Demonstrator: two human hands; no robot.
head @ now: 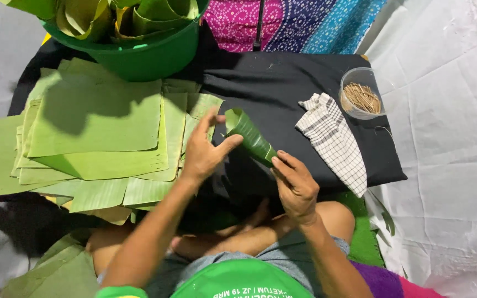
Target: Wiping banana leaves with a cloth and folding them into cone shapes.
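Nearest the lens, the rounded green cap brim point(241, 280) is sitting at the bottom edge, with your crossed legs just beyond it. Going from largest down: the flat black cloth-covered board point(299, 88) is carrying the work, and the spread stack of cut rectangular green banana-leaf sheets point(92, 132) is covering its left half and hanging over its left edge. At the far left corner the round green plastic basin point(139, 55) is holding finished leaf cones. Toward the right edge the folded white checked cloth point(332, 140) is lying slanted, and at the far right corner the small clear round plastic tub of thin wooden picks point(361, 96) is standing just beside it.

The rolled dark green banana-leaf cone point(251, 138) is being held above the middle of the board, between your hands, its wide mouth pointing away from you. Your left hand point(202, 152) is curling around the mouth end, thumb and fingers partly closed on the rim. Your right hand point(295, 185) is pinching shut on the narrow tip.

Judging by this, you are shaping the cone, tightening the roll; it does not look pinned yet. The next move probably calls for keeping one hand clamped on the overlap so the leaf is not springing open while the other reaches to the far right corner for a pick.
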